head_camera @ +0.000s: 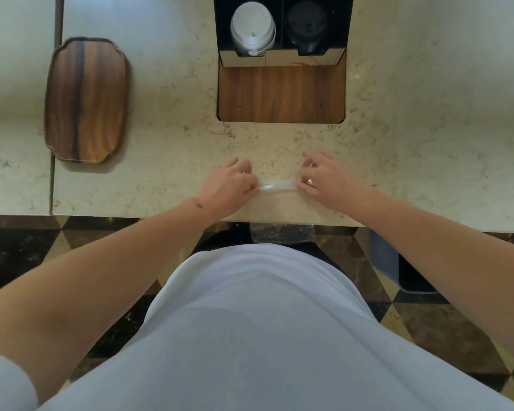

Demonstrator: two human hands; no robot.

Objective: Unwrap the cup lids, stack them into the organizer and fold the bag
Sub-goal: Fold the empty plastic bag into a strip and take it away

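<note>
Bag [276,186], clear, hard to trace, seemingly folded, pinched between left hand [230,185] and right hand [324,180].

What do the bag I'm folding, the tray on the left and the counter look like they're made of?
Bag: thin clear plastic film, glossy; the counter shows through it.
Tray: looks like dark wood with a smooth satin finish, its grain streaks visible.
Counter: pale polished stone, maybe marble or quartz, judging by its fine veining.

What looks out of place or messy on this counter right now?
Little stands out. The clear bag is half folded, its loose end hanging over the counter edge while the left hand and right hand pinch the fold. The white lids lean slightly in the organizer.
</note>
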